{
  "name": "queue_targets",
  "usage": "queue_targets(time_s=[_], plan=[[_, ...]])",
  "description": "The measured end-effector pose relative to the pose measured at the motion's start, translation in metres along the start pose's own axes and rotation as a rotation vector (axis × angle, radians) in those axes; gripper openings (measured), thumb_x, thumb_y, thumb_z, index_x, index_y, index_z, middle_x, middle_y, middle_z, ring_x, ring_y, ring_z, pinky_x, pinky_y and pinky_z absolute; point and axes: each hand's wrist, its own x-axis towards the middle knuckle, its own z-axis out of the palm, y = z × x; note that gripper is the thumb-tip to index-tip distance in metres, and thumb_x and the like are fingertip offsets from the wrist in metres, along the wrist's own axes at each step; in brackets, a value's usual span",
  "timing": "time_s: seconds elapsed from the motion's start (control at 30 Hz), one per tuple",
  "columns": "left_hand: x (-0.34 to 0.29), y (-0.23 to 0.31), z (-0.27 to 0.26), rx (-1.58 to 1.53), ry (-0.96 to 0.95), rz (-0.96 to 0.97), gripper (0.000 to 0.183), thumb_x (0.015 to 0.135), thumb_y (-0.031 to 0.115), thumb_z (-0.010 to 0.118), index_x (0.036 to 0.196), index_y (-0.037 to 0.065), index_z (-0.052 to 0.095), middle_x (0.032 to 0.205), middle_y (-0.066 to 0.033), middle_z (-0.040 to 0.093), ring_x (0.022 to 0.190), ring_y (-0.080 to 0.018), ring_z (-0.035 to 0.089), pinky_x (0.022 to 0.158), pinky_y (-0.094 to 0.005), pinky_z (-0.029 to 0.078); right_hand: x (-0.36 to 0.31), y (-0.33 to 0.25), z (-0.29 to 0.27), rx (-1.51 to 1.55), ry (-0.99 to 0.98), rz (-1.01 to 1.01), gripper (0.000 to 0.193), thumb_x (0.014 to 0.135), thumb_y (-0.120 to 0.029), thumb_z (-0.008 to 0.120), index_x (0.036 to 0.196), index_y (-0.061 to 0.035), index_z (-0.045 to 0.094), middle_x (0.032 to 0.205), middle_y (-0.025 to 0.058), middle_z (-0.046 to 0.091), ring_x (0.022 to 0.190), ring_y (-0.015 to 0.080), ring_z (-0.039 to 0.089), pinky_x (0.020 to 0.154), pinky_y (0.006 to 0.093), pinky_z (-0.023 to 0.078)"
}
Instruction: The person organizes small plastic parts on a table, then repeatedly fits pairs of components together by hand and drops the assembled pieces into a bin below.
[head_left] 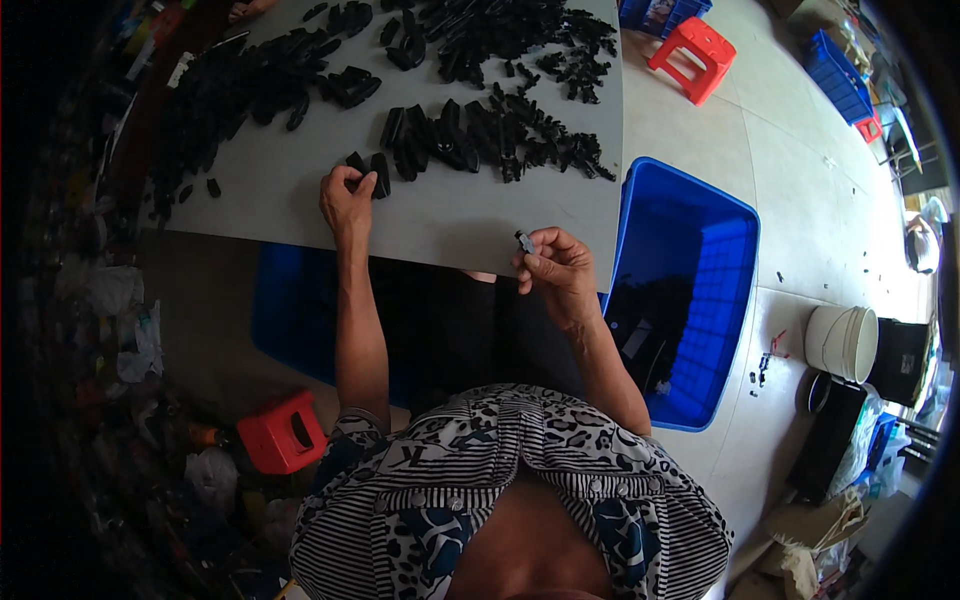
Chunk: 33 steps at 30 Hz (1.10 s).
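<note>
On the grey table (460, 225), my left hand (347, 205) is closed at the fingertips around a black plastic piece (355, 162). Just right of those fingers lies another dark, elongated piece (380, 175). My right hand (560, 272) is raised by the near edge of the table, pinching a small dark part with a light grey patch (525, 242) between thumb and fingers. Beyond both hands spreads a row of long black curved pieces (440, 140), with small black toothed parts (570, 148) at its right end.
More black parts (270, 75) are heaped across the far side. A blue bin (725, 300) holding dark items stands right of the table. Red stools (700, 55) and a white bucket (840, 342) are on the floor. At the far left edge, another person's hand (248, 10) shows.
</note>
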Motion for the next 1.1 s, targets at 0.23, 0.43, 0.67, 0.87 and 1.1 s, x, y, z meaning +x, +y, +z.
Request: queue_targets(time_s=[0.23,0.43,0.67,0.87,1.1], plan=[[-0.008,-0.006,-0.006,-0.727,-0.087,-0.28,0.017,0.077,0.0,0.071,0.087,0.003,0.057,0.079,-0.0003,0.055,0.07,-0.009,0.05,0.068,-0.0231,0.042,-0.003,-0.001,-0.003,-0.023,-0.004,-0.014,0.01,0.084,0.003,0.06,0.094,0.0017,0.058,0.079,0.0134,0.066,0.062,0.0141,0.062,0.053,0.0254,0.054],[-0.001,-0.014,-0.017,-0.874,-0.045,-0.37,0.016,0.078,0.002,0.069,0.087,0.002,0.056,0.079,-0.0042,0.055,0.066,-0.0118,0.051,0.066,-0.0242,0.042,-0.004,0.002,-0.002,-0.026,-0.015,-0.003,0.009,0.085,0.002,0.06,0.094,0.0014,0.058,0.079,0.0133,0.066,0.06,0.0141,0.062,0.052,0.0256,0.054],[-0.035,0.043,-0.041,-1.473,-0.477,-0.383,0.041,0.084,0.003,0.06,0.123,0.002,0.045,0.098,-0.0179,0.062,0.078,-0.0208,0.061,0.069,-0.0312,0.052,-0.004,0.0,0.009,-0.097,0.023,-0.036,0.009,0.088,0.001,0.056,0.096,0.0015,0.056,0.08,0.0136,0.066,0.06,0.0144,0.062,0.053,0.026,0.055],[-0.07,0.075,-0.039,-1.437,-0.701,-0.403,0.052,0.083,0.002,0.061,0.13,0.004,0.039,0.102,-0.0192,0.062,0.084,-0.0238,0.064,0.074,-0.032,0.053,0.005,-0.003,0.033,-0.189,-0.019,-0.089,0.009,0.089,-0.001,0.056,0.097,0.0013,0.055,0.081,0.0143,0.066,0.061,0.014,0.063,0.053,0.0253,0.054],[-0.087,0.102,-0.033,-1.313,-0.742,-0.376,0.057,0.077,-0.005,0.061,0.13,0.003,0.04,0.1,-0.0165,0.063,0.087,-0.0225,0.065,0.077,-0.0319,0.052,0.006,0.001,0.042,-0.394,0.036,-0.183,0.007,0.085,0.0,0.063,0.09,0.0018,0.059,0.078,0.0054,0.062,0.065,0.0092,0.058,0.053,0.0217,0.051]])
